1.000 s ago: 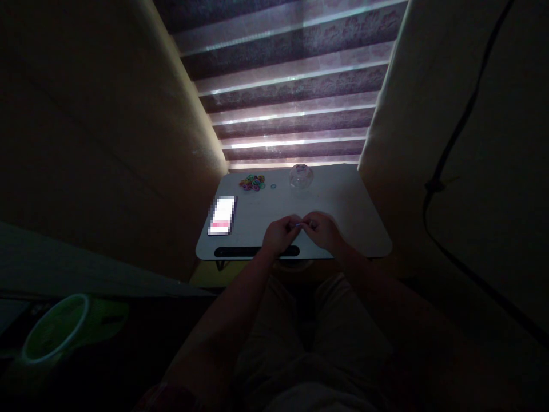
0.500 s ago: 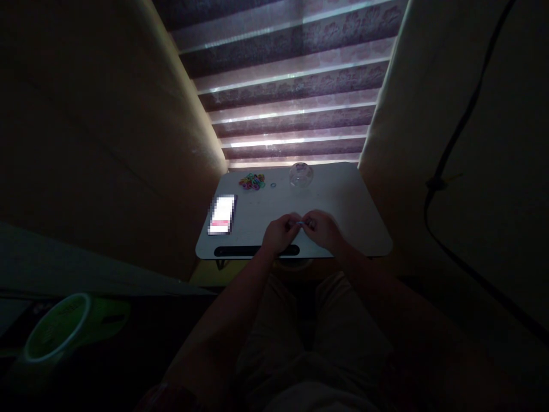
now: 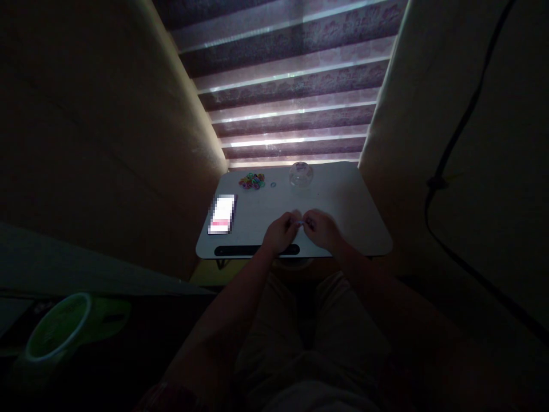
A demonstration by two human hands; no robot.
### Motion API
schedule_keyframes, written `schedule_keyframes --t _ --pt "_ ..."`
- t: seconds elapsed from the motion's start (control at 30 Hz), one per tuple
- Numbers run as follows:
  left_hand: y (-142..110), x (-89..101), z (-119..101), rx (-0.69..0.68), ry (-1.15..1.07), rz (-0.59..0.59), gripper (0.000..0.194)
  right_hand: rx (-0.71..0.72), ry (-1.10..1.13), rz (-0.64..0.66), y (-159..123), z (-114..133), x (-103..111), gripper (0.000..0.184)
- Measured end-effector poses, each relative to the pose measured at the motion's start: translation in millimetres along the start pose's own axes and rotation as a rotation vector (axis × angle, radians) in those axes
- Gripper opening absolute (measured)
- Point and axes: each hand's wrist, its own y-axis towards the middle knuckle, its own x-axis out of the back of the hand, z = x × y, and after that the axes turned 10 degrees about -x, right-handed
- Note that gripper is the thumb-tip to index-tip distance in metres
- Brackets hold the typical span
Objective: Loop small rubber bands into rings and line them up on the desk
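Observation:
My left hand (image 3: 281,232) and my right hand (image 3: 320,229) meet above the front of the white table (image 3: 266,209). Fingertips of both are pinched on a small pale bluish band (image 3: 301,223) that spans the narrow gap between them. It looks like a small elastic hair tie, though most of it is hidden by the fingers. Farther back lies a pile of colourful small hair ties (image 3: 252,181). One pale ring-shaped band (image 3: 273,185) rests apart, just right of the pile. A clear round bowl (image 3: 301,175) stands at the back, beyond my hands.
A lit phone (image 3: 222,214) lies at the table's left side. Along the front edge runs a dark slot (image 3: 240,250), partly behind my left wrist. A pleated blind (image 3: 291,86) hangs behind the table. A green basket (image 3: 60,326) is at lower left; a dark cord (image 3: 461,126) hangs at right.
Both hands stay in nearly the same place. The fingers have shifted slightly, and a little more of the pale band shows between them.

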Motion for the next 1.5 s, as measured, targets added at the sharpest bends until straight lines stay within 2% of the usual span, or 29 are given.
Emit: schedule_keyframes --t 0.2,0.43,0.67,0.8,1.1,1.5 --pt "-1.1 0.3 2.0 -0.018 -0.059 -0.022 0.013 -0.002 -0.018 0.009 -0.1 0.9 -0.1 0.003" --pt "-0.2 0.7 -0.7 -0.014 -0.014 -0.009 0.017 -0.028 0.026 -0.004 -0.2 -0.9 -0.9 0.002" --pt "-0.8 0.8 0.6 -0.025 -0.024 0.010 0.016 -0.059 0.135 0.027 -1.1 1.4 0.0 0.016" --pt "-1.7 0.9 1.6 -0.036 0.013 0.009 0.017 -0.041 0.155 0.030 -0.6 2.9 1.4 0.016" --pt "-0.2 1.5 -0.7 -0.029 0.053 0.052 0.019 -0.021 0.059 0.043 1.3 -3.1 -1.4 0.004" --pt "0.7 0.0 -1.2 0.006 0.092 0.028 0.015 0.009 -0.029 0.034 0.5 -0.2 1.2 0.016"
